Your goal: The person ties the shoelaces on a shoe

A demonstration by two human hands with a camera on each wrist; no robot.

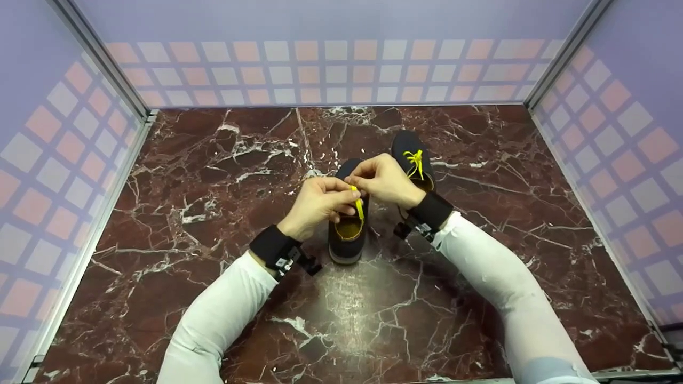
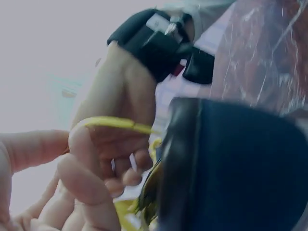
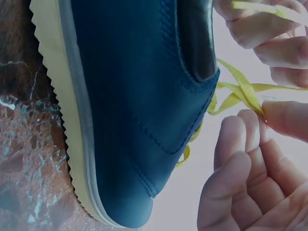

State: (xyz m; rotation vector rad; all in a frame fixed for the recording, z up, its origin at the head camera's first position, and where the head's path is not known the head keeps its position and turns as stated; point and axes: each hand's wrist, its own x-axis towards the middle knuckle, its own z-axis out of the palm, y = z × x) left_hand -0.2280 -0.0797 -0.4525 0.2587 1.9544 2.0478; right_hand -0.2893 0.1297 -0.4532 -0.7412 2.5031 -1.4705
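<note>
A dark navy shoe (image 1: 347, 249) with a yellow shoelace (image 1: 359, 207) sits under both hands in the head view, its toe pointing away. My left hand (image 1: 319, 205) pinches one length of lace between thumb and finger above the opening. In the left wrist view this yellow lace (image 2: 113, 121) runs from the fingertips toward the shoe (image 2: 236, 163). My right hand (image 1: 388, 182) pinches another part of the lace over the tongue area. Crossed lace strands (image 3: 245, 91) reach its thumb and fingertips in the right wrist view, beside the shoe's side (image 3: 130, 96).
A second dark shoe (image 1: 404, 141) stands farther back on the right, its yellow lace tied in a bow (image 1: 415, 160), partly behind the right hand. Both stand on a red-brown marbled tabletop (image 1: 213, 256). Tiled-pattern walls (image 1: 336, 69) enclose the back and sides.
</note>
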